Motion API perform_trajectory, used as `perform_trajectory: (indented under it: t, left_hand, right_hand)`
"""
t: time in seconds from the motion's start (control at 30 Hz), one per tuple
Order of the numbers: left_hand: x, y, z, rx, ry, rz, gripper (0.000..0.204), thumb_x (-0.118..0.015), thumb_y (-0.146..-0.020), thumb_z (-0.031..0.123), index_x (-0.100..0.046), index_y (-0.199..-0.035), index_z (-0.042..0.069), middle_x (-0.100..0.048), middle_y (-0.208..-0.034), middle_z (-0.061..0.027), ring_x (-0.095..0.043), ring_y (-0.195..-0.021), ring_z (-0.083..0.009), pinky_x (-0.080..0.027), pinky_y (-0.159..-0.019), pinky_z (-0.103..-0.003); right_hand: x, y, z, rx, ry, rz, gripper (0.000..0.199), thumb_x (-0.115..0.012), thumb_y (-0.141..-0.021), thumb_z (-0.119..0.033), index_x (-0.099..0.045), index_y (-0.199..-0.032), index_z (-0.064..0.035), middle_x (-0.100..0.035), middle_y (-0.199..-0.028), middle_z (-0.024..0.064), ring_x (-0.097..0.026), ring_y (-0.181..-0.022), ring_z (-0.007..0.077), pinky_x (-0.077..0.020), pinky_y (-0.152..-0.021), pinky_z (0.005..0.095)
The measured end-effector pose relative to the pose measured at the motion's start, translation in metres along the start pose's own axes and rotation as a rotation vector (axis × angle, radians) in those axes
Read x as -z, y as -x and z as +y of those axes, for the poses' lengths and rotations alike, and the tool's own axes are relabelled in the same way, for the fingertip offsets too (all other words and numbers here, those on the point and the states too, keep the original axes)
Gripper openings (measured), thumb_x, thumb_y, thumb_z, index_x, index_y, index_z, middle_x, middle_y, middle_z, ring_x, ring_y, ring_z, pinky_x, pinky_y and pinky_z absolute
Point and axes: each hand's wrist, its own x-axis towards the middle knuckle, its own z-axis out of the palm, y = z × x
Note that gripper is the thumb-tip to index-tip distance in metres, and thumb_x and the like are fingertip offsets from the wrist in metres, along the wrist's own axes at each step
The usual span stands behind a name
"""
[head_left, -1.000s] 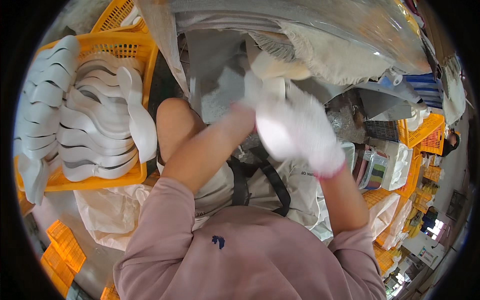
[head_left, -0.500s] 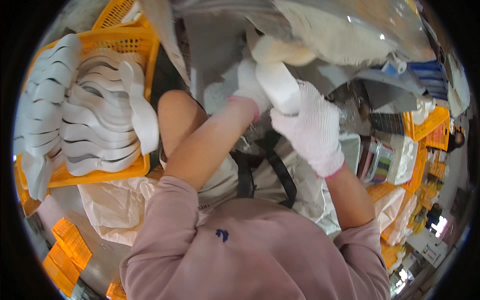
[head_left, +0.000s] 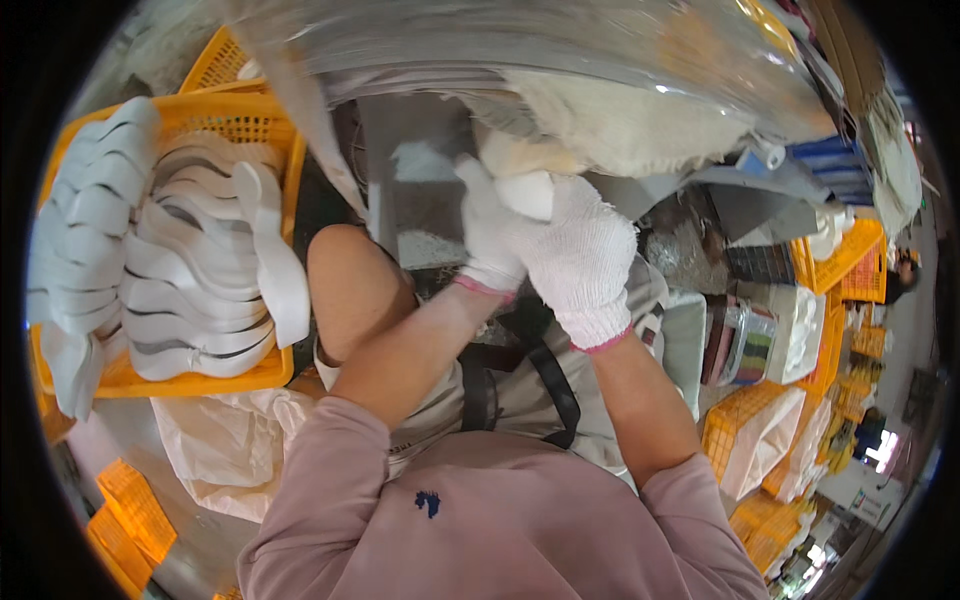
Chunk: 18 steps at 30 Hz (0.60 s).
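Note:
Both my hands wear white knitted gloves with pink cuffs. Between them is a smooth white piece [head_left: 527, 195], of which only one end shows. My right hand [head_left: 585, 255] wraps round it from the right. Close on its left, my left hand [head_left: 488, 225] closes on the same piece, with its fingers partly hidden. The piece's upper end meets a cream, rounded, blurred thing [head_left: 525, 155] that looks like a buffing wheel, under a plastic-wrapped hood [head_left: 420, 45]. Left of my knee, a yellow crate [head_left: 200, 385] holds several stacked wavy white pieces [head_left: 200, 290].
A pale plastic sack [head_left: 220, 440] lies below the crate. Orange baskets [head_left: 135, 510] stand at lower left. On the right are a clear container [head_left: 745, 340], more yellow crates [head_left: 845, 265] and a blue ribbed thing [head_left: 835, 165]. Another person [head_left: 905, 275] is far off at right.
My right hand has moved left and up against my left hand, covering most of the white piece. The view has shifted slightly, so the crate sits lower.

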Motion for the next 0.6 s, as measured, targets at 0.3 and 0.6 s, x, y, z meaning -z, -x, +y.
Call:
perform_trajectory:
  t: [0.3,0.6]
  left_hand:
    - [0.019,-0.002,-0.015,0.359,0.091,-0.236,0.056,-0.045,-0.104,0.06,-0.07,-0.106,0.01,-0.071,-0.093,-0.0161,-0.071,-0.095,-0.0333,-0.057,-0.081,-0.047]
    - [0.009,-0.012,0.012,0.335,0.571,-0.686,0.061,-0.04,-0.112,0.062,-0.066,-0.134,0.011,-0.071,-0.13,-0.0098,-0.066,-0.12,-0.0286,-0.051,-0.108,-0.041]
  right_hand:
    - [0.073,0.081,-0.012,0.026,0.042,-0.545,0.04,-0.077,-0.084,-0.026,-0.072,-0.117,-0.006,-0.069,-0.118,0.0229,-0.068,-0.11,0.0435,-0.0549,-0.094,0.0483]
    - [0.081,0.054,-0.018,0.138,-0.181,-0.43,0.037,-0.076,-0.088,-0.027,-0.071,-0.116,-0.003,-0.073,-0.102,0.0195,-0.072,-0.093,0.0411,-0.0576,-0.081,0.0481]
